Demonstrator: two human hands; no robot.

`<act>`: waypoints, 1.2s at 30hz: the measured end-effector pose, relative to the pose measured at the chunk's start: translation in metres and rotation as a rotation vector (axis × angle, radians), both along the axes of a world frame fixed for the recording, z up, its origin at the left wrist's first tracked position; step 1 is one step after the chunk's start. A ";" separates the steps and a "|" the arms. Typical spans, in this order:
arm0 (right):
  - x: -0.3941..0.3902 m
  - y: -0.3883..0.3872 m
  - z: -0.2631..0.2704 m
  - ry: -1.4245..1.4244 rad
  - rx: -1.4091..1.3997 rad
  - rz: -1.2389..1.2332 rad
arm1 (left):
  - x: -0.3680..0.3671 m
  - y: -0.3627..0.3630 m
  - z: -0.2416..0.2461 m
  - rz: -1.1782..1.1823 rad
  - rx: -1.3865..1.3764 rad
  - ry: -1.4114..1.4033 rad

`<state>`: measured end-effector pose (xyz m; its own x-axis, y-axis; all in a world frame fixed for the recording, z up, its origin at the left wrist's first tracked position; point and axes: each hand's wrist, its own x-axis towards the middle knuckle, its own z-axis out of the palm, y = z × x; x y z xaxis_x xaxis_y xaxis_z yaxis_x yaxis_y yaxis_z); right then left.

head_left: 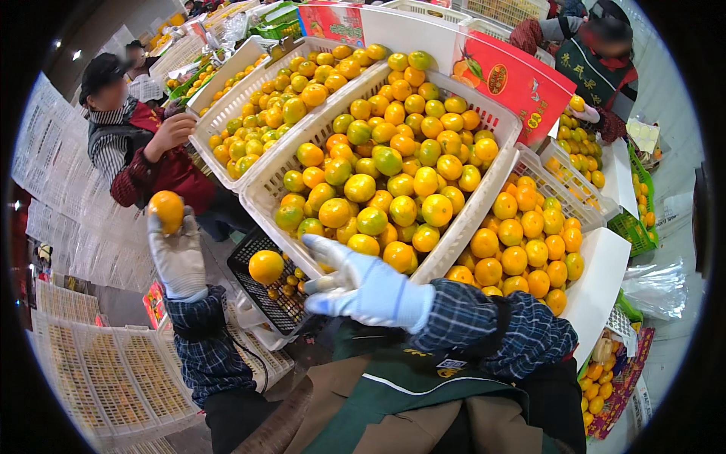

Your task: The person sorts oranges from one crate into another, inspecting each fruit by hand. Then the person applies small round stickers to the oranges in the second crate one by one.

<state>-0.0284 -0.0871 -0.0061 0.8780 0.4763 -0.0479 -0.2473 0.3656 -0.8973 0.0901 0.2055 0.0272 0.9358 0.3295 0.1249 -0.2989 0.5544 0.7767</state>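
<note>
My left hand (178,258), in a white work glove, is raised at the left with an orange mandarin (165,211) in its fingers. My right hand (368,284), in a light blue and white glove, reaches leftward over the near edge of a white plastic crate (334,281). Its fingers are spread and nothing is in them. Yellow-green mandarins (360,188) fill that crate. Left of the right fingertips, another mandarin (266,267) appears over a black mesh crate (244,261) holding several small fruits; whether it rests there or is in the air I cannot tell.
A second white crate of mandarins (275,116) adjoins on the left. To the right, mandarins (524,238) lie beside a white carton panel (595,272). A printed red carton (505,79) stands behind. One person (153,153) is at left, another (595,68) at far right. Stacked crates (113,369) stand lower left.
</note>
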 end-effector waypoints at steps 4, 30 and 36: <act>-0.003 -0.048 -0.001 0.073 -0.081 -0.109 | -0.024 -0.049 -0.010 -0.299 0.313 -0.027; 0.015 -0.194 -0.034 0.201 0.304 -0.850 | 0.175 -0.171 -0.103 -0.474 1.392 0.014; 0.008 -0.179 -0.027 0.192 0.180 -0.712 | 0.102 -0.185 -0.057 -0.881 0.532 -0.112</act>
<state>-0.0203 -0.2662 -0.0333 0.9604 -0.1877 -0.2059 -0.0422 0.6324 -0.7735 0.1917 0.0208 -0.0293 0.7923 -0.5901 0.1547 -0.0385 0.2048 0.9780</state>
